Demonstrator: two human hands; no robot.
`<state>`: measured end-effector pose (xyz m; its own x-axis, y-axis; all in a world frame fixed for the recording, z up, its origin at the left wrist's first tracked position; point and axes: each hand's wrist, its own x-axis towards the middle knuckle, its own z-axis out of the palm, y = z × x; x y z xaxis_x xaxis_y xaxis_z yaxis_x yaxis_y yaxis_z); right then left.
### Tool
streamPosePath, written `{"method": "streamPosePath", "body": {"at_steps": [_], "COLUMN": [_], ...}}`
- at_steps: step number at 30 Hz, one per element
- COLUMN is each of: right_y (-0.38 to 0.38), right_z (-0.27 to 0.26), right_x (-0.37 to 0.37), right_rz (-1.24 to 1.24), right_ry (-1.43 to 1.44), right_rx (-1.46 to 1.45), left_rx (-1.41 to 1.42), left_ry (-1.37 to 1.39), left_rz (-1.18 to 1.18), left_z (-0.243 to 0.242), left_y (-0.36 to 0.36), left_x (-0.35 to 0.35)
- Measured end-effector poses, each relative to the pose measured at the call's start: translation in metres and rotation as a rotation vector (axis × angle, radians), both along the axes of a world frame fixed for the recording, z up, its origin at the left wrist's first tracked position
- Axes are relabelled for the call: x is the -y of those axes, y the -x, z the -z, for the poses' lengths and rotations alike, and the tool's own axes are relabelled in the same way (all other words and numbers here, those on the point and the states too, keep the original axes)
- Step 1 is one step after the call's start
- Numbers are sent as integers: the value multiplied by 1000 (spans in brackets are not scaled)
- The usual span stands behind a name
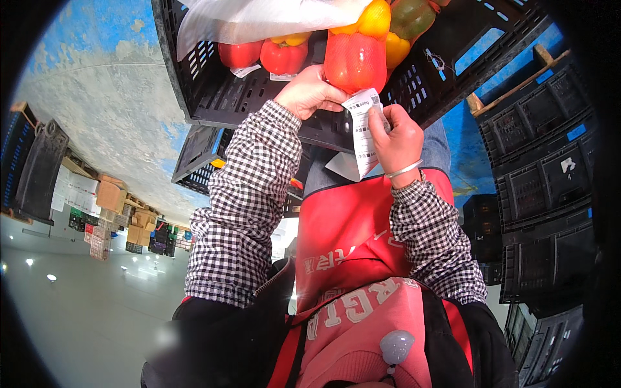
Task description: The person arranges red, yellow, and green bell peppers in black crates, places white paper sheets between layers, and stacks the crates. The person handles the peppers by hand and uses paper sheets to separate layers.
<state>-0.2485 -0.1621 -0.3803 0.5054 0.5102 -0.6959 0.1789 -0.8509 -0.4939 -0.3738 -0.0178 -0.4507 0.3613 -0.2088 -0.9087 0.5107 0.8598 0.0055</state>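
A mesh net pack of bell peppers (356,60), a red one below a yellow one, rests at the near side of a black plastic crate (213,109). My left hand (313,92) pinches the lower end of this net, beside the top corner of the labels. Between the thumb and fingers of my right hand (395,138) is a strip of white printed labels (363,131). Its top end touches the net's bottom, and its lower part hangs in a fold over the crate's near edge. Whether the top label is stuck to the net is hidden.
More red peppers (285,57) with labels lie in the crate, partly under a white sheet (262,22). A green pepper (411,18) is at the back right. Stacked black crates (538,179) stand at right; another crate (199,157) sits lower left. Cardboard boxes (110,193) stand far left.
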Motion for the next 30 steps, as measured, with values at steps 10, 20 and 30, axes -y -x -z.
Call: {"method": "streamPosePath", "body": {"at_steps": [10,20,30], "right_y": [1,8,7], "right_z": [4,7,1], "right_x": [-9,-12,19], "right_rz": [-42,271,259], "right_ry": [-2,56,-209], "right_rx": [14,-500,-930], "left_rx": [191,158,-269], "left_ry": [80,-244,-1594], "left_rz": [-126,-76,974], "left_z": [-2,4,-8], "left_y": [12,24,24], "left_x": [-10,-4,-15]}}
